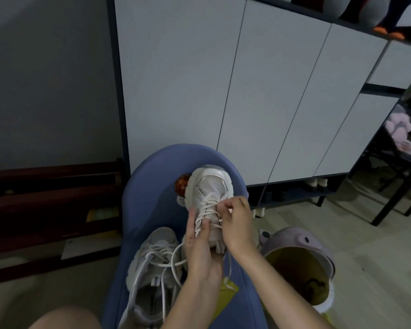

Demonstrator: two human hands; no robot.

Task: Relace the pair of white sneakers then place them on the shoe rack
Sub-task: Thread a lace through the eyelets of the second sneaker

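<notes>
The right hand pinched a thin white cord lace at the eyelets, fingers curled; the left hand gripped the white mesh sneaker from below, thumb pressing the laces. The shoe's long axis ran straight away, toe farthest, on a blue rounded seat. The second white sneaker lay just left, laces loose.

White sneaker with mesh toe panel and smooth glossy trim, woven cord laces, matt blue fabric seat, smooth matt cabinet doors, dark wooden rack
</notes>
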